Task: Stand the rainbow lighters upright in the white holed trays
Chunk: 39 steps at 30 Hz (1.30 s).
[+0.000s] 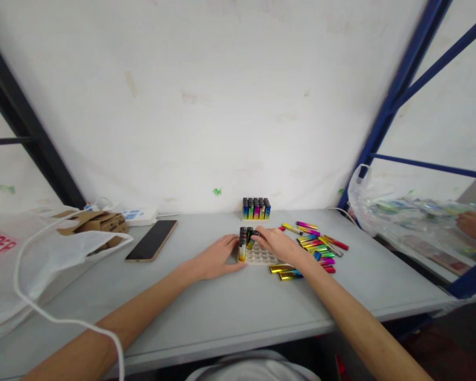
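A white tray with rows of round holes [262, 257] lies on the desk in front of me. Lighters with black tops [243, 248] stand upright along its left side. My left hand [218, 257] grips the tray's left edge, thumb at the front corner and fingers farther back. Over the tray, my right hand [275, 243] pinches a lighter [255, 233] by its black top; the fingers partly cover it. Loose shiny lighters [315, 245] in yellow, red, green, purple and blue lie in a pile right of the tray, partly behind my right forearm.
Near the wall stands a full block of lighters [256, 209]. A phone [152, 241] lies to the left, beside a white plastic bag [43, 264], a cardboard box [99, 225] and a power strip [139, 217]. Beyond the blue frame [392, 100], another person's hand [475, 227] is by plastic bags.
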Each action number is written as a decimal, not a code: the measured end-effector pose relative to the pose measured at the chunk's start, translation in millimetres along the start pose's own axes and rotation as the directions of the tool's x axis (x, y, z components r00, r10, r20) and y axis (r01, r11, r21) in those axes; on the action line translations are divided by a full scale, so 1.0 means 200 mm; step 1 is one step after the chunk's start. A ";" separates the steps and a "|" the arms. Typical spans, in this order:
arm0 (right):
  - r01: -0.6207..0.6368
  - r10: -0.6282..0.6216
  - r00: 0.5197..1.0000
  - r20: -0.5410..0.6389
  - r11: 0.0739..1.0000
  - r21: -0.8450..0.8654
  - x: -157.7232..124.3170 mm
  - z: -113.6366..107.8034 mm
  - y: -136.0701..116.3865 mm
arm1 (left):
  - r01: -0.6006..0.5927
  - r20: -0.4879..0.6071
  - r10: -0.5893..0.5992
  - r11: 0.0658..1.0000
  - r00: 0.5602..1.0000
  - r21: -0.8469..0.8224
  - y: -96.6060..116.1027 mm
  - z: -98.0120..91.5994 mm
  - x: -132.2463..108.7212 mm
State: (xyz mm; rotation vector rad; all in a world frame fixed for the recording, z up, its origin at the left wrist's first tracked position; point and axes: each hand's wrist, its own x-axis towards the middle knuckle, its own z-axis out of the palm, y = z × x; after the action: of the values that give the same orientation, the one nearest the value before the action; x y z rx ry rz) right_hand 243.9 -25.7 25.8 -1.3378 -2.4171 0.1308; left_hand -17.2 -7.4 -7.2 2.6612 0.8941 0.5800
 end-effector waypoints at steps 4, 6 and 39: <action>-0.006 0.008 1.000 0.024 0.998 -0.064 0.00 -0.01 -0.03 | 0.002 0.005 -0.002 1.000 1.000 0.009 0.00 0.00 0.00; -0.036 0.036 0.999 -0.004 0.991 -0.129 0.00 0.00 -0.04 | 0.007 0.014 -0.007 1.000 1.000 0.013 0.01 0.00 0.00; -0.125 0.184 0.909 -0.375 0.976 0.176 -0.01 -0.05 0.23 | -0.003 0.011 0.003 0.999 1.000 0.039 0.01 -0.01 0.00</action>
State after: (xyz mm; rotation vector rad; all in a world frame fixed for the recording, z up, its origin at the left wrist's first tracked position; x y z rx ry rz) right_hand 285.7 -3.2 22.6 -1.3408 -1.9322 0.0756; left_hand -16.5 -8.6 -5.4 2.6977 0.9076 0.5544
